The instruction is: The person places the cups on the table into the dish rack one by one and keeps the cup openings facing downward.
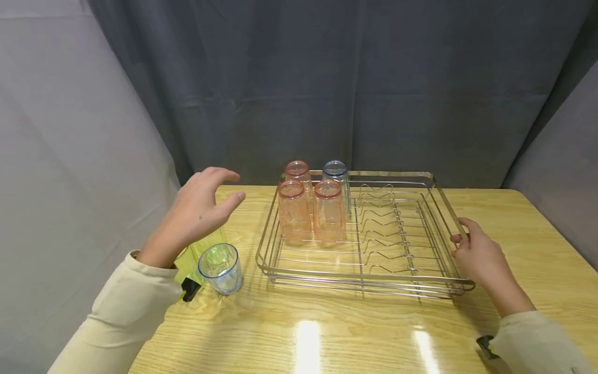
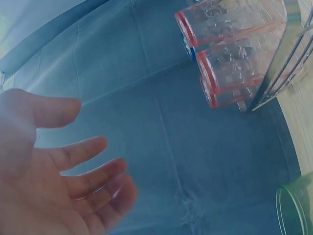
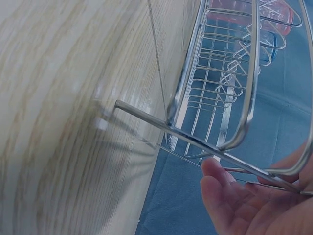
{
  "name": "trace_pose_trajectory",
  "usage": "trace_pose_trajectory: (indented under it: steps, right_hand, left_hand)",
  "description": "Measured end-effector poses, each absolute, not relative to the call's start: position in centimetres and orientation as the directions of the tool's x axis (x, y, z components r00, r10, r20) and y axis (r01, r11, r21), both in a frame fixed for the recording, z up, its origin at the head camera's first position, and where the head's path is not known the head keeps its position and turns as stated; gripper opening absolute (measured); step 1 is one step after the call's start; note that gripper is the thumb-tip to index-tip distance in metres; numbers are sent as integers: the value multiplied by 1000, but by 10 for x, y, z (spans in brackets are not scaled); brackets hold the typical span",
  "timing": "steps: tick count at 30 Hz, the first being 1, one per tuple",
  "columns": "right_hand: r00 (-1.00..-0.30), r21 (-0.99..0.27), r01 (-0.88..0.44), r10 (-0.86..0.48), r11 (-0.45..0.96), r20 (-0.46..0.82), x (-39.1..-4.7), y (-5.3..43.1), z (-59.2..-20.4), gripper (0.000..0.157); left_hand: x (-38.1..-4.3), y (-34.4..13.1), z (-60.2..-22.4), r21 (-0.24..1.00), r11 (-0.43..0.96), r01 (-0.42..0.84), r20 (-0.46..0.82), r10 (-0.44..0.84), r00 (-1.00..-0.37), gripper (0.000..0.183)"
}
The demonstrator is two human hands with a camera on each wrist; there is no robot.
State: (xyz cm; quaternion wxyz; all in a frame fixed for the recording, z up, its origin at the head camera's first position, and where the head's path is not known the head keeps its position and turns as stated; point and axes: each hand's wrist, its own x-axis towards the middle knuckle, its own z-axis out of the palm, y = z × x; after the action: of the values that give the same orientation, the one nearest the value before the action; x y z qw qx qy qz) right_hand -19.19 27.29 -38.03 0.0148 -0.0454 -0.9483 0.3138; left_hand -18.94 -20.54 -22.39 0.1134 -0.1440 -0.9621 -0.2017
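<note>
My left hand point(image 1: 198, 208) is raised over the left of the table, thumb and fingers apart with nothing between them; the left wrist view shows its fingers point(image 2: 93, 181) loosely bent. Below it stand a blue-rimmed clear glass point(image 1: 224, 275), mouth up, and a green glass point(image 1: 207, 239), partly hidden by the hand and wrist. At the right end of the metal dish rack point(image 1: 364, 274), my right hand point(image 1: 481, 254) grips the side rail. Three pink glasses point(image 1: 329, 213) and a blue glass point(image 1: 343, 179) stand upside down in the rack's left part.
Wire plate dividers point(image 1: 378, 226) fill the rack's middle and right. Everything stands on a wooden table point(image 1: 261, 327). A dark curtain point(image 1: 280, 93) hangs behind it, and pale cloth point(image 1: 70, 156) hangs at the left.
</note>
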Motion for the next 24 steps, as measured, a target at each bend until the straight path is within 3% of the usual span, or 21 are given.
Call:
trace_pose_trajectory:
  steps: [15, 24]
  right_hand:
    - [-995, -594, 70, 102, 801, 20, -189, 276, -385, 55]
    - [-995, -587, 62, 95, 807, 26, -192, 273, -383, 54]
  left_hand:
    - [-162, -256, -246, 379, 872, 311, 291, 207, -934, 42]
    - [-152, -299, -278, 422, 884, 200, 324, 58, -944, 56]
